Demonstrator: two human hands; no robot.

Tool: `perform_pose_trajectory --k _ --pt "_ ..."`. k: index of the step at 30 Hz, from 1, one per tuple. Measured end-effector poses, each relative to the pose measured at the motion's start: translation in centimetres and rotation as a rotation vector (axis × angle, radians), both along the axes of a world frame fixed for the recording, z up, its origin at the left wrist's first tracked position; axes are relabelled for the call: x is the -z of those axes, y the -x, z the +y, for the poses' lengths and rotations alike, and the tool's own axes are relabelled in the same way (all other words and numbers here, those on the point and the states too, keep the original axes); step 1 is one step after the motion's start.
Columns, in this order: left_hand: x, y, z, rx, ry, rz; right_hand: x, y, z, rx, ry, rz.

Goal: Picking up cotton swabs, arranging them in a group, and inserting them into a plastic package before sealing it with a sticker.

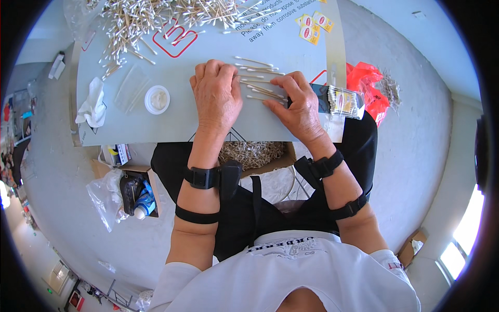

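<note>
Here lie slender, white-tipped swabs [267, 92] — right hand [302, 108] fingers apart, left hand [218, 98] can't tell.

white short-sleeved top [249, 283] | dark chest lettering [283, 244] | black trousers [362, 151] | black buckled straps [202, 178] on both forearms

Cotton-swab pile [171, 13] cut off by top edge. Left hand [218, 93]: fingertips curled out of sight. Tabletop [176, 125] hides part of carton [279, 164] below. Yellow labels' [310, 34] print too small.
</note>
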State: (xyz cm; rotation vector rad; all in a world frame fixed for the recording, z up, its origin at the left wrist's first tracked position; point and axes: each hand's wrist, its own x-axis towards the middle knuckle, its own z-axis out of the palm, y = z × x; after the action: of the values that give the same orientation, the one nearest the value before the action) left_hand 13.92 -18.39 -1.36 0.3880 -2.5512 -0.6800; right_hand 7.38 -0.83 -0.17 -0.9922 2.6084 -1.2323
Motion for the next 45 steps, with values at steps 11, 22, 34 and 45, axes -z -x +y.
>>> perform_pose_trajectory --k 11,22,34,45 --pt "-0.3 0.0 0.1 0.011 -0.007 -0.004 0.3 -0.1 0.3 -0.032 -0.037 0.074" --pt "0.0 0.5 0.6 0.057 -0.023 -0.009 -0.2 1.4 -0.5 0.166 0.089 -0.07" --pt "-0.1 0.6 0.5 0.049 -0.047 0.0 0.6 2.8 -1.3 0.125 0.047 -0.059" --pt "-0.5 0.7 0.9 0.022 0.017 -0.02 0.8 3.0 -1.4 0.166 0.036 -0.046"
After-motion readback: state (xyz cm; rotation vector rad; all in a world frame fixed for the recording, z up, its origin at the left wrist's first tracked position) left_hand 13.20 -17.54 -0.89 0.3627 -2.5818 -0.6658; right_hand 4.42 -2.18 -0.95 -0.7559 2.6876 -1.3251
